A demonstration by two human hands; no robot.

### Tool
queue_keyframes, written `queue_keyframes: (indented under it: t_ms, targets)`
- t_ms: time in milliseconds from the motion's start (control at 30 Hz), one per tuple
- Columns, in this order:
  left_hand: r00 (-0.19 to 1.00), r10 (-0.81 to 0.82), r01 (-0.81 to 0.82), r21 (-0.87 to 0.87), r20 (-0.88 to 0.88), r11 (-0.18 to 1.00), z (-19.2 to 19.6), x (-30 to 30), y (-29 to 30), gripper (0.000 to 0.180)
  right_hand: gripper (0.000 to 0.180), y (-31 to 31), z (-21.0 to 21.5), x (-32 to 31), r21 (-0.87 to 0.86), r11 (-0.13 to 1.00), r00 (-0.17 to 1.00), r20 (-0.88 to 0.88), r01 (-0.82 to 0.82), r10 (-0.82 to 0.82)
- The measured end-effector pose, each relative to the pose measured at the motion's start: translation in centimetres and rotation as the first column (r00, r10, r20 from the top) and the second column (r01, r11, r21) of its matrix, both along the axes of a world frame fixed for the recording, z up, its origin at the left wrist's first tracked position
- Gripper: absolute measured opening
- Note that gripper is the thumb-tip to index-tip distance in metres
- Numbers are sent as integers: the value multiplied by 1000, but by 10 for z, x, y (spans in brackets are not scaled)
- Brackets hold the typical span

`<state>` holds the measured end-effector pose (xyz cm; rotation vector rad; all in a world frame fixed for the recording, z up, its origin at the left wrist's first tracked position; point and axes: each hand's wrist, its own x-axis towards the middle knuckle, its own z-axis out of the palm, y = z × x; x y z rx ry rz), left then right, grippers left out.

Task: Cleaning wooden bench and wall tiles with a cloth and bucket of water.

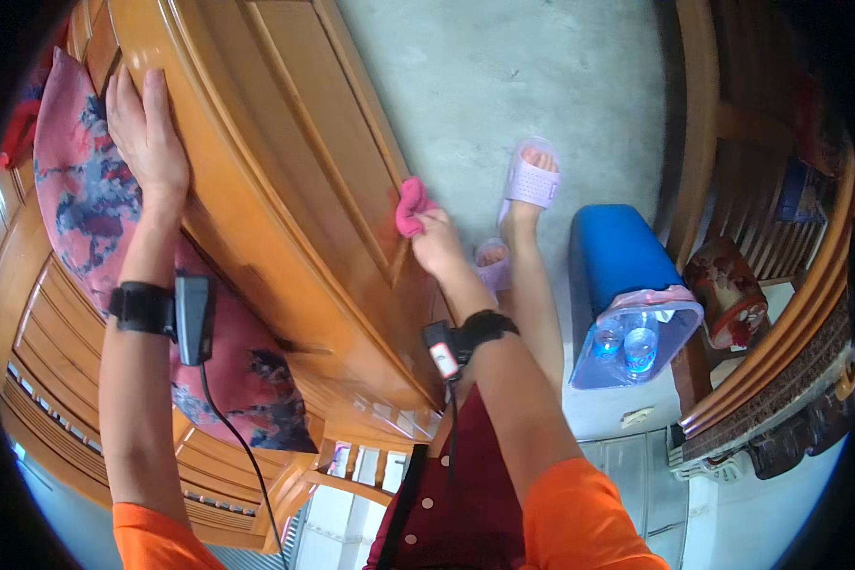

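Note:
My right hand (439,242) is closed around a bunched pink cloth (411,206), which lies against the lower edge of a brown wooden furniture panel (299,114). My left hand (147,133) rests flat on the rounded wooden top edge of the same piece, fingers stretched out and holding nothing. Beside the left forearm a pink cushion cover with dark blue patches (81,180) lies on the wooden seat. Each wrist wears a black strap with a small device and a cable.
To the right stands a blue trash bin (617,252) with clear plastic bottles (639,347) inside its pink-lined mouth. My feet, in lilac slippers (534,173), stand on the grey floor (503,57). Carved dark wooden furniture (731,247) borders the right side.

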<state>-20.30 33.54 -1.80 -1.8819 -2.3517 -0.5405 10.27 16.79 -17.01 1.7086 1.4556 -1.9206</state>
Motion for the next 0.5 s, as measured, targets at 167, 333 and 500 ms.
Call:
queue_keyframes:
  t_ms: [167, 333, 500]
  targets:
    - [995, 88, -92, -98, -40, 991, 10, -7, -13, 53, 40, -17, 13, -10, -239, 953, 969, -114, 187, -219]
    - [989, 146, -144, -122, 8, 982, 9, 19, 1, 54, 38, -7, -48, 2, -370, 912, 984, 104, 176, -147]
    - [988, 147, -153, -200, -40, 968, 23, 10, -2, 55, 38, 35, -56, -52, -356, 934, 979, 191, -4, 78]
